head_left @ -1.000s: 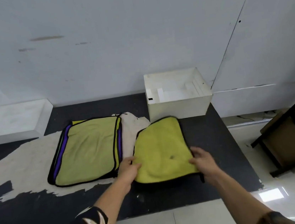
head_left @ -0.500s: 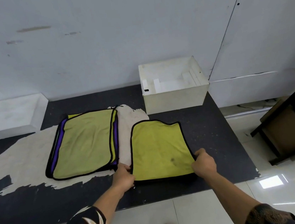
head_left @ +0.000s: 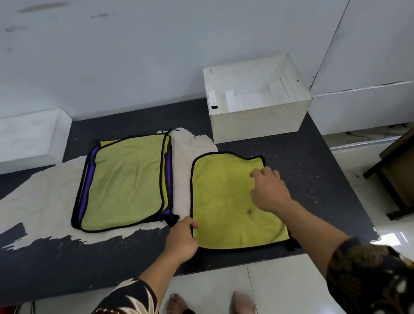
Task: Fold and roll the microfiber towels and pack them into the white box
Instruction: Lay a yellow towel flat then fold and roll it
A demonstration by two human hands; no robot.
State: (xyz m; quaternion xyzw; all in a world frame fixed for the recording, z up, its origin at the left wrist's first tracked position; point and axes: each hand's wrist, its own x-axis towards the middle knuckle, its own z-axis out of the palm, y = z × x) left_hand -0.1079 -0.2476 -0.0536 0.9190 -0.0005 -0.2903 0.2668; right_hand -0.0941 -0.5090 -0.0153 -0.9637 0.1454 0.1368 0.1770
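A folded yellow towel (head_left: pixel 228 201) with black edging lies flat on the dark table (head_left: pixel 314 169), and both hands work on it. The left hand (head_left: pixel 183 239) sits at the towel's near left edge, fingers curled down over the black trim and pinching that edge against the table. The right hand (head_left: pixel 270 190) rests on top of the towel, farther from the person than the left hand and toward the towel's right side; its fingers are loosely bent with the fingertips touching the cloth, and I cannot tell whether they pinch any fabric or merely press on it. The two hands are well apart, with a bare stretch of yellow cloth between them. Just to the left of the left hand, a stack of towels (head_left: pixel 123 185) lies flat, yellow-green on top with purple layers and black trim showing along its sides; its near right corner comes close to the left hand's knuckles without clearly touching. That stack lies on a pale, worn patch (head_left: pixel 36 201) of the table surface. Beyond the right hand, at the far edge of the table against the wall, stands the open white box (head_left: pixel 261 121); no towel shows inside it. Patterned dark sleeves (head_left: pixel 387 278) cover both upper arms.
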